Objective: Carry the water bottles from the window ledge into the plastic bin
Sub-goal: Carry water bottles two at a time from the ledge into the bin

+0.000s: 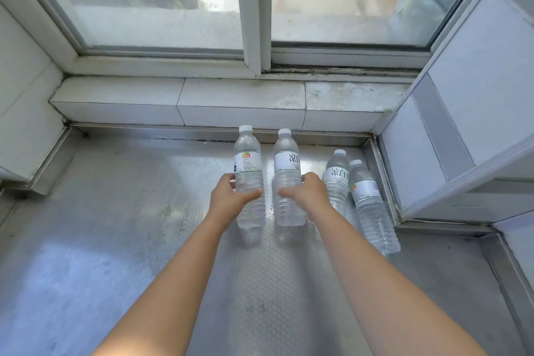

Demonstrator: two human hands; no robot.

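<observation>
Four clear water bottles with white caps and white labels stand on the metal-covered ledge (115, 211) below the window. My left hand (228, 196) is wrapped around the middle of the leftmost bottle (248, 162). Beside it, my right hand (306, 192) grips the second bottle (287, 162) at mid-height. Both held bottles are upright, with their bases at the ledge surface. Two more bottles, one (336, 176) behind and one (372, 211) in front, stand untouched to the right near the wall. No plastic bin is in view.
A sliding window (254, 9) with a white frame rises behind a raised tiled sill (185, 101). A tiled wall (474, 89) closes in on the right, close to the two free bottles, and another wall (23, 89) stands at the left. Bare embossed metal stretches to the left and front.
</observation>
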